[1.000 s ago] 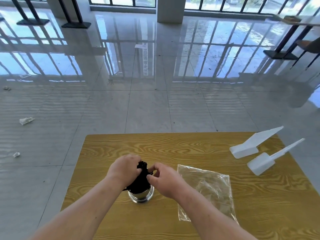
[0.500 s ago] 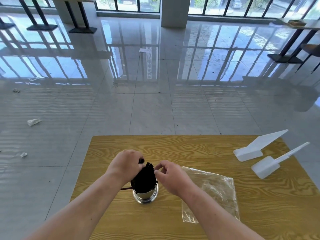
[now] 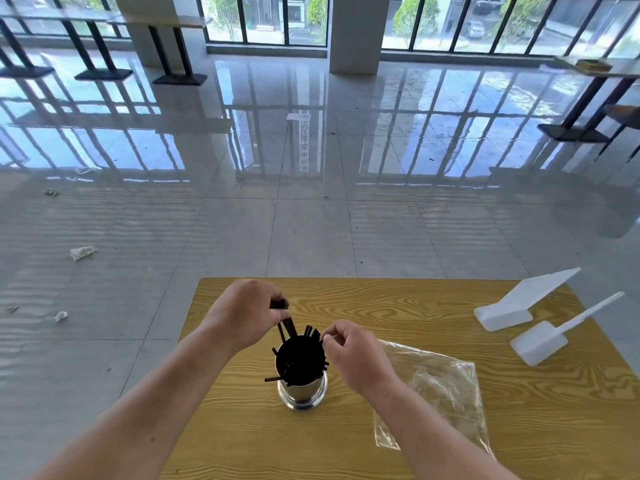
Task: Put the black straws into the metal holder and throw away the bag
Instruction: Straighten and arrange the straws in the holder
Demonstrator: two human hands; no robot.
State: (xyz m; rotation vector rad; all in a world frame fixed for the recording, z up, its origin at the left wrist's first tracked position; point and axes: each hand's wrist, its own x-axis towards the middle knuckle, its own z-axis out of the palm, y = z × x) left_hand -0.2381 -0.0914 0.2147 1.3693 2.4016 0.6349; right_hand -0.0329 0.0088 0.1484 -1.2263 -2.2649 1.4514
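Straws [image 3: 300, 358] mostly in metal holder [image 3: 302, 393] between both hands. Left hand [image 3: 244, 315] pinches a few strays above rim; right hand [image 3: 353, 355] fingertips pinched, on what unclear. Lower strays vertically, steady holder. Bag [image 3: 433, 393] flat beside right wrist, untouched.

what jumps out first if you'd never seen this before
Two bare hands meet over a shiny metal holder packed with black straws, near the front left of a wooden table. The left hand pinches a few straws that slant down toward the holder, while the right hand hovers at the rim. An empty clear bag lies flat to the right, and two white scoops sit at the far right corner.
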